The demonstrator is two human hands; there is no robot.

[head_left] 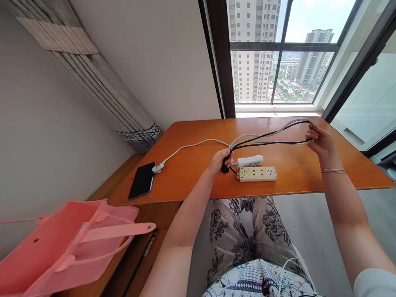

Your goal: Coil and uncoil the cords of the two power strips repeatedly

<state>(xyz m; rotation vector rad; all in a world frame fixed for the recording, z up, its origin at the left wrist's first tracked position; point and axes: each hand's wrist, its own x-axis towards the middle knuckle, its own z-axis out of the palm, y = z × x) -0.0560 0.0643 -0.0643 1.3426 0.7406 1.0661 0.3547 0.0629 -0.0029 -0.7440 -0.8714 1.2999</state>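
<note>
A loop of black and white cables [269, 138] stretches between my two hands above the wooden table [192, 173]. My left hand [222, 161] is closed round the bunched end, and a black plug [225, 168] sticks out below its fingers. My right hand [320, 139] grips the far end of the loop. Just right of my left hand lies a cream power strip [258, 174] with several sockets. Behind it is a smaller white power strip [250, 161]. One white cable [194, 144] runs left across the table to a white plug [158, 168].
A black phone or small tablet [141, 180] lies at the table's left end, touching the white plug. A pink bag [77, 247] stands at lower left, on wooden furniture. A window [281, 53] is beyond the table, and a grey curtain [102, 78] hangs at left.
</note>
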